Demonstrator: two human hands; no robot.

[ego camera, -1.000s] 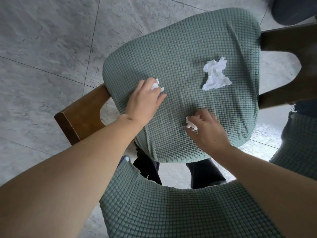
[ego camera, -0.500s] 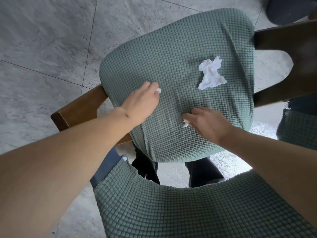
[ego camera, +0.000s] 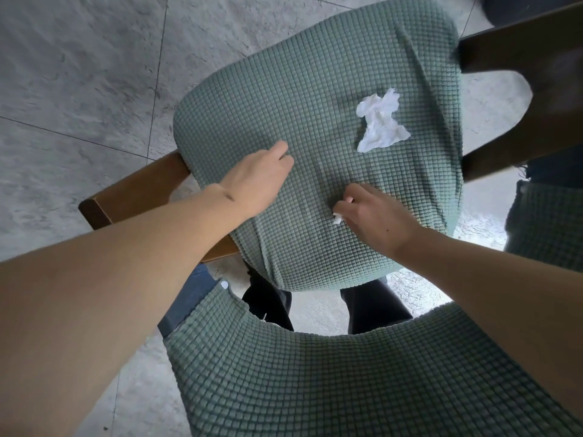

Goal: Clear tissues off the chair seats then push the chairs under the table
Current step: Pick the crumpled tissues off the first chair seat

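Observation:
A chair seat in a green waffle-knit cover fills the middle of the view. A crumpled white tissue lies loose on its right half. My left hand rests on the seat's left side with its fingers curled; a tissue it held earlier is hidden under it now. My right hand is pinched on a small white tissue scrap near the seat's front middle. The chair's padded back, in the same green cover, curves across the bottom of the view.
A dark wooden table edge and its leg stand at the right, close to the seat. The chair's wooden arm sticks out at the left. Grey floor tiles surround it. A second green-covered chair shows at the right edge.
My left hand has closed over its tissue, which no longer shows. My right hand has turned and drawn its scrap slightly toward me. The big tissue has not moved.

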